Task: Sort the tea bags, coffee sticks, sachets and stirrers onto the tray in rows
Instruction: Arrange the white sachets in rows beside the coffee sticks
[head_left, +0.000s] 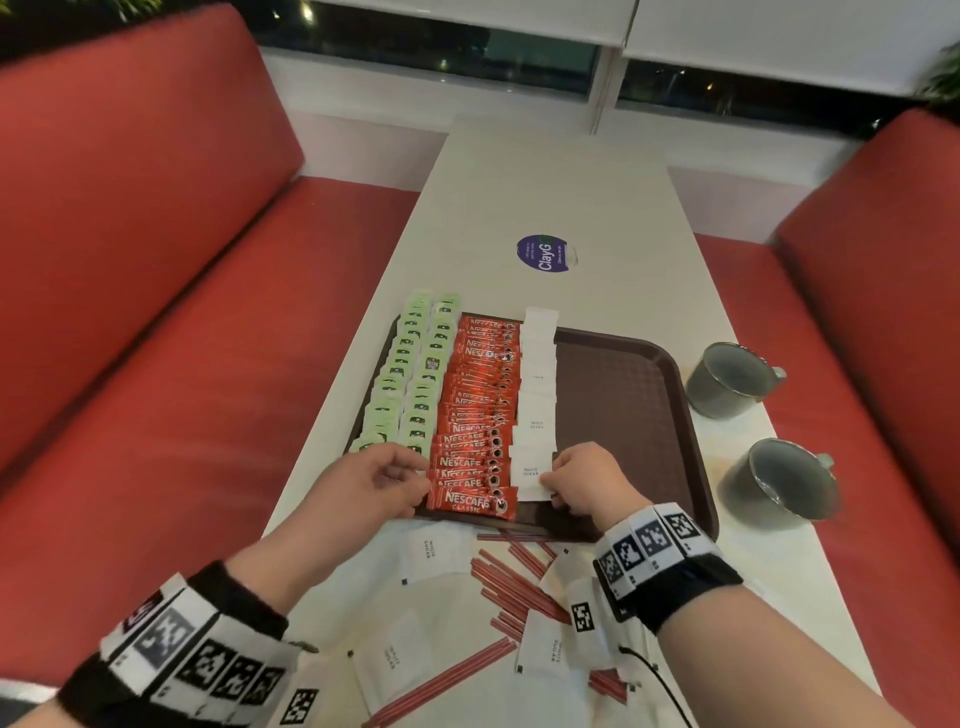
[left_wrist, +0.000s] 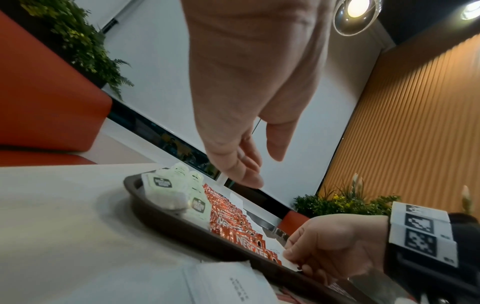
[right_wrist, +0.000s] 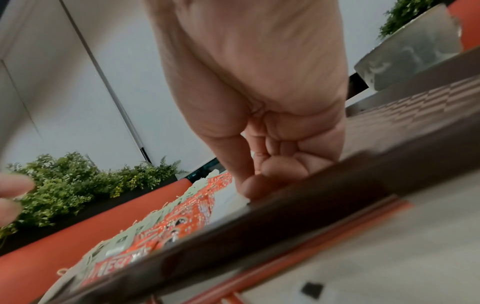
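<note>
On the white table, seen from the head camera, a brown tray holds two rows of green tea bags, a row of red coffee sticks and a part-built row of white sugar sachets. The right hand pinches the nearest sachet at the tray's near end, setting it into that row. The left hand hovers over the near tea bags and coffee sticks, fingers loosely curled, holding nothing that I can see. Loose sachets and red stirrers lie on the table near the person; two grey mugs stand right of the tray.

From the left wrist, the left hand's fingers hang relaxed above the tea bags, while the right hand nips the sachet's edge.

From the right wrist, the curled fingers press down behind the tray rim; the sachet is mostly hidden.

I judge the sachet row is in hand. Next comes letting go, then fetching another loose sachet; the stirrers are not yet sorted.
</note>
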